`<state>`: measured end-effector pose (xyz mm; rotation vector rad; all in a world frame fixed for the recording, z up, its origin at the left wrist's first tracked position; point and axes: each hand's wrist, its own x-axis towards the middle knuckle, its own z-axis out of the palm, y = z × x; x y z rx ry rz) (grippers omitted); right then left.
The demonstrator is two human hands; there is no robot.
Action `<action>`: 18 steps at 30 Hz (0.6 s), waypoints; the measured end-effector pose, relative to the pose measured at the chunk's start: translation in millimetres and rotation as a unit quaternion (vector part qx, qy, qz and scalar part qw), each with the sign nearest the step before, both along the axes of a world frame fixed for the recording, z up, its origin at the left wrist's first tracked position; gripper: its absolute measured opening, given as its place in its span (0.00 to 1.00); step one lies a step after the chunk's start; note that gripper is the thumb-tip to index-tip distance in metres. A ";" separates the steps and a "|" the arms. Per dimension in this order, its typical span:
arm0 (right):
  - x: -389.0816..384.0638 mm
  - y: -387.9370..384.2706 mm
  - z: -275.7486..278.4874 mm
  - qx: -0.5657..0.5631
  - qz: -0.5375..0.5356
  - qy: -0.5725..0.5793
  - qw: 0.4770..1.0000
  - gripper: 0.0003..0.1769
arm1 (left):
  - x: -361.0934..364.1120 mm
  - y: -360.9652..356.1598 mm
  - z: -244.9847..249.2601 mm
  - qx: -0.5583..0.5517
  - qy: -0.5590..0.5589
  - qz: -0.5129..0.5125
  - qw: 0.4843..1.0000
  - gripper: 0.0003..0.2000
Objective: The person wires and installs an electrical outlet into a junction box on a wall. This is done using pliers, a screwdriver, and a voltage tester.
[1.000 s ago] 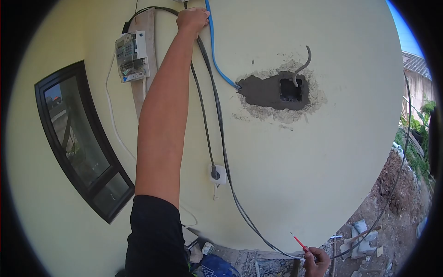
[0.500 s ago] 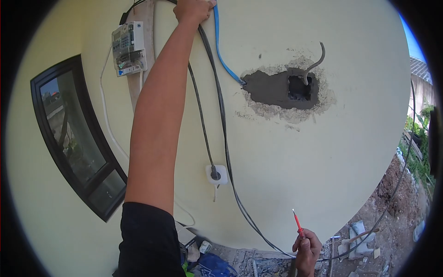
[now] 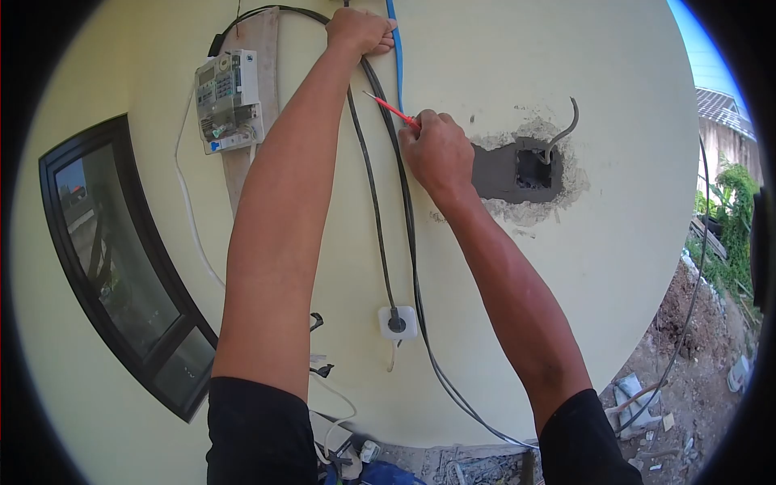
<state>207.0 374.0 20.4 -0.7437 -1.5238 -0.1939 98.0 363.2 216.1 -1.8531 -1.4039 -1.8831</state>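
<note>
My left hand (image 3: 361,32) is raised high against the wall with its fingers curled; what they hold is hidden. It is at the black cables (image 3: 406,190), and its fingertips are beside the blue conduit (image 3: 397,56). In my closed right hand (image 3: 437,153) is a slim red screwdriver (image 3: 391,108), its bare metal tip pointing up and left, close to the black cables. My right hand covers the lower end of the conduit and part of the dark mortar patch (image 3: 495,174).
An electricity meter (image 3: 229,101) hangs on a board at left, above a dark-framed window (image 3: 121,259). A white socket (image 3: 398,322) with a plugged-in cable is below. A grey cable (image 3: 571,121) sticks out of a square wall hole (image 3: 533,171). Rubble lies at lower right.
My right hand has risen from low near the ground to the cables, carrying the red screwdriver. My left hand stays up high by the conduit. The view has shifted slightly.
</note>
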 end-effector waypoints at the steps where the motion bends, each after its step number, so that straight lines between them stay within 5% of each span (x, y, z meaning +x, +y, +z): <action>1: -4.4 3.5 0.5 0.002 -0.002 0.002 1.000 0.12 | -2.7 1.3 2.2 0.003 0.010 -0.022 1.000 0.07; 3: -11.8 11.5 -4.2 0.064 -0.043 -0.024 0.997 0.10 | -9.5 5.8 2.8 0.003 0.017 -0.044 0.999 0.07; 5: -17.1 20.6 -7.3 0.146 -0.071 -0.025 0.986 0.09 | -14.3 4.4 6.5 -0.058 0.027 -0.061 0.996 0.22; 6: -19.1 26.2 -7.9 0.227 -0.098 -0.023 0.969 0.09 | -13.0 6.7 7.5 -0.059 0.028 -0.062 0.996 0.22; 7: -19.3 29.1 -6.7 0.226 -0.098 -0.023 0.969 0.09 | 1.9 -7.8 2.0 -0.028 -0.002 -0.049 0.998 0.10; 18: -4.2 37.5 -0.3 0.329 -0.166 -0.097 0.925 0.07 | -9.5 16.3 19.0 -0.029 -0.035 -0.077 0.996 0.12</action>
